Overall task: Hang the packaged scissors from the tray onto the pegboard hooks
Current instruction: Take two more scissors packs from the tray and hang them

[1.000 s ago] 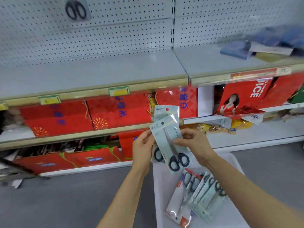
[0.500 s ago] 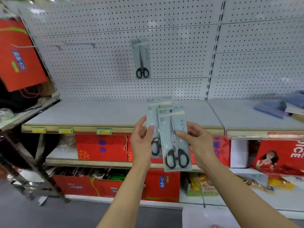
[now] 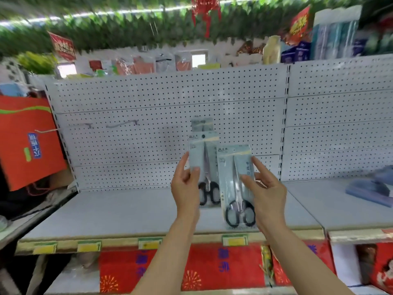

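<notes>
My left hand point(image 3: 186, 186) pinches a pale blue pack of black-handled scissors point(image 3: 205, 167), held upright in front of the white pegboard point(image 3: 165, 99). Its top overlaps another scissors pack point(image 3: 202, 124) hanging on the board behind it. My right hand point(image 3: 265, 188) grips a second pack of scissors point(image 3: 236, 184), lower and to the right of the first. Two bare metal hooks point(image 3: 123, 124) stick out of the pegboard to the left. The tray is out of view.
A grey shelf point(image 3: 127, 209) runs below the pegboard, with yellow price tags on its front edge. A red paper bag point(image 3: 27, 141) hangs at the left. Blue folded goods point(image 3: 370, 190) lie on the shelf at right. Red boxes fill the shelf underneath.
My view has tilted up from the tray to the pegboard. Both hands rose toward the board, and the two packs, overlapped before, are now apart, one in each hand.
</notes>
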The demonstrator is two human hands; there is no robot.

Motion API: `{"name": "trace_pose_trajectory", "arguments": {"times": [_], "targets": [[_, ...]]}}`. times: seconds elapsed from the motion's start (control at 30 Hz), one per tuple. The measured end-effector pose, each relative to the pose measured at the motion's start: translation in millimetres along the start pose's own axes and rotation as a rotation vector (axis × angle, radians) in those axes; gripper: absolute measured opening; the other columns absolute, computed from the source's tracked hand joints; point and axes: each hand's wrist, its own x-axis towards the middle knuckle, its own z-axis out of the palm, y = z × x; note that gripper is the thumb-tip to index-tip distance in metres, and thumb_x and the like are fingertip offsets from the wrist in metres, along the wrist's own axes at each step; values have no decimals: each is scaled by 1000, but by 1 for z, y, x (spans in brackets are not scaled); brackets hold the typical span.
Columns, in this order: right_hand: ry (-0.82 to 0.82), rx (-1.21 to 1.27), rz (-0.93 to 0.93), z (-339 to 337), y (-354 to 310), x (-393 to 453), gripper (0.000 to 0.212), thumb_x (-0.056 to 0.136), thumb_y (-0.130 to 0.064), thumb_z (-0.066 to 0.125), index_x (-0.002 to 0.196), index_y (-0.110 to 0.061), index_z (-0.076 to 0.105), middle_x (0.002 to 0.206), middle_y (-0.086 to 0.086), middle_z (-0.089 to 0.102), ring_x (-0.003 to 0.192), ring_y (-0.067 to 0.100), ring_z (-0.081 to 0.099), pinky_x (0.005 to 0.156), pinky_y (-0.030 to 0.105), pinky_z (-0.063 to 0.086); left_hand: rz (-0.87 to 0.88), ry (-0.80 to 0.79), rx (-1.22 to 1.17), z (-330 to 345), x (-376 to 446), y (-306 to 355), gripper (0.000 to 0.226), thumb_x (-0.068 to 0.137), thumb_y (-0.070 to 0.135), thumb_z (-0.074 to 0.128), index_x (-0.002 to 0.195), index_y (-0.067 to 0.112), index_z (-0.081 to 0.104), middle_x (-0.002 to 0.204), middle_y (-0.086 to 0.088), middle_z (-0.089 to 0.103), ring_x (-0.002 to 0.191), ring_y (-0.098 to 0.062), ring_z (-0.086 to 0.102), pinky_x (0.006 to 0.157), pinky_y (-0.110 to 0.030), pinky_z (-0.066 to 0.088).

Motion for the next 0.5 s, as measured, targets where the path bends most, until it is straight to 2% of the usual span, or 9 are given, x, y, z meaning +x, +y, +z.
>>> {"name": "trace_pose_trajectory", "arguments": {"times": [0.1, 0.17, 0.27, 0.4, 0.5], "targets": [[19, 6, -10, 14, -1, 8, 52, 80, 2, 72, 123, -26, 66, 81, 10, 58, 65, 10, 50, 50, 13, 47, 2, -4, 19, 11, 29, 1, 47, 93, 9, 62, 129, 39, 59, 63, 8, 22, 62, -12, 25, 63, -17, 36], [36, 0, -11, 20, 0, 15, 51, 80, 1, 73, 123, -27, 66, 81, 11, 57, 66, 14, 49, 49, 14, 46, 4, -3, 24, 19, 45, 0, 50, 91, 7, 62, 128, 40, 59, 64, 6, 21, 61, -13, 22, 61, -21, 33], [55, 0, -17, 28, 3, 30, 51, 81, 0, 73, 123, -27, 66, 82, 11, 58, 64, 13, 50, 52, 15, 48, -9, 6, 25, 30, 67, -7, 51, 90, 6, 64, 129, 38, 60, 70, -4, 25, 62, -14, 25, 63, -22, 35], [46, 12, -36, 37, 12, 49, 50, 81, 0, 72, 122, -29, 66, 81, 13, 58, 66, 15, 50, 55, 15, 51, -52, 13, -19, 44, 89, -20, 51, 90, 6, 64, 129, 38, 59, 64, 8, 32, 57, -10, 28, 63, -14, 40], [42, -12, -44, 41, 23, 59, 51, 81, -2, 73, 123, -30, 65, 81, 12, 58, 68, 16, 50, 61, 19, 52, -74, 23, -29, 52, 101, -34, 51, 90, 7, 65, 130, 39, 59, 69, 6, 41, 58, -11, 32, 65, -19, 40]]}}
